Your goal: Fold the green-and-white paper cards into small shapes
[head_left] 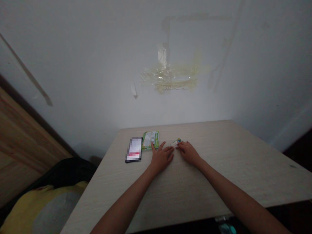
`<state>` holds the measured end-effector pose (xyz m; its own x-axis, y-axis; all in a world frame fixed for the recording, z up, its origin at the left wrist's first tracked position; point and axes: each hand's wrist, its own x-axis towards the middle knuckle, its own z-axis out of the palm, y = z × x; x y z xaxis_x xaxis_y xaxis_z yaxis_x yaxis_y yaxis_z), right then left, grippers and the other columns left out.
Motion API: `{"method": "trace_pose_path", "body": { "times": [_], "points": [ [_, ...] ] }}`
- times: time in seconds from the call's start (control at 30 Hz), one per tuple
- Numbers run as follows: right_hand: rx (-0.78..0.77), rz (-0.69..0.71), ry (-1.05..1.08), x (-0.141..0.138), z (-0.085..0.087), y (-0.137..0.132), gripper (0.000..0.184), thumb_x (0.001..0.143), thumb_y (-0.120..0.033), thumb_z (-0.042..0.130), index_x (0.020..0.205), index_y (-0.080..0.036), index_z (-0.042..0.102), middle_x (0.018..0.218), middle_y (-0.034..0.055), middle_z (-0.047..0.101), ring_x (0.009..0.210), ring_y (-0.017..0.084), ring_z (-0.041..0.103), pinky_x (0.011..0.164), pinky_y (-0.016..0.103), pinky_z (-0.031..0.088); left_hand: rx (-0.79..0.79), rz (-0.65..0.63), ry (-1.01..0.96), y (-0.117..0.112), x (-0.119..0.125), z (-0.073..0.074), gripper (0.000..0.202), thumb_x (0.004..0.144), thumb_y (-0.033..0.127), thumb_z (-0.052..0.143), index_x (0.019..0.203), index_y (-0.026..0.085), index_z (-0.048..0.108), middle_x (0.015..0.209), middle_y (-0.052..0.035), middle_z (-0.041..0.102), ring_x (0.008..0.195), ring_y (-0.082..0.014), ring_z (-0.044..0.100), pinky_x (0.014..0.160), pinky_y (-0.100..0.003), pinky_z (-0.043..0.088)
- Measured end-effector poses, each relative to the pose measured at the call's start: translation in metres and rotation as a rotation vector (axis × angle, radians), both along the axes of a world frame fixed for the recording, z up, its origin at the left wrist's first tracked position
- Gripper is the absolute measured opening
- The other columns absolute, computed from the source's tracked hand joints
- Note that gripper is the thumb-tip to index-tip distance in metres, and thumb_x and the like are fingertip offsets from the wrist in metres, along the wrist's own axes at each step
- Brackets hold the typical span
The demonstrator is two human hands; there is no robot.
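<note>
A small green-and-white packet (176, 142) lies near the middle of the table, partly covered by fingers. My right hand (189, 153) has its fingers bent together over the packet's right side and grips it there. On the other side, my left hand (161, 160) rests palm down with its fingers spread. Some of its fingertips reach the small packet's left edge, while others come close to a larger green packet (150, 140) with white printed panels. That larger packet lies flat, just right of a phone.
The phone (134, 149) lies screen up on the pale wooden table (243, 156), its display blurred. Behind the table rises a wall (97, 81) with old tape on it. Yellow-and-grey fabric (51, 208) sits at lower left, near a wooden panel (21, 136).
</note>
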<state>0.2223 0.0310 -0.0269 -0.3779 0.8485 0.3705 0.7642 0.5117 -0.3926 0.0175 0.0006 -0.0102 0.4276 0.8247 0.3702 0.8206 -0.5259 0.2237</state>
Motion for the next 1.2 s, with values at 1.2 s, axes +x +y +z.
{"method": "trace_pose_path", "body": {
  "times": [1.2],
  "points": [
    [-0.026, -0.007, -0.059, -0.0037, 0.0026, -0.0033, 0.032, 0.088, -0.01, 0.047, 0.111, -0.023, 0.065, 0.128, 0.0079, 0.06, 0.121, 0.021, 0.053, 0.111, 0.051, 0.025, 0.047, 0.224, 0.029, -0.0058, 0.0064, 0.0015, 0.038, 0.085, 0.053, 0.053, 0.122, 0.047, 0.058, 0.143, 0.0014, 0.047, 0.137, -0.036, 0.028, 0.103, -0.074, -0.015]
  ]
}}
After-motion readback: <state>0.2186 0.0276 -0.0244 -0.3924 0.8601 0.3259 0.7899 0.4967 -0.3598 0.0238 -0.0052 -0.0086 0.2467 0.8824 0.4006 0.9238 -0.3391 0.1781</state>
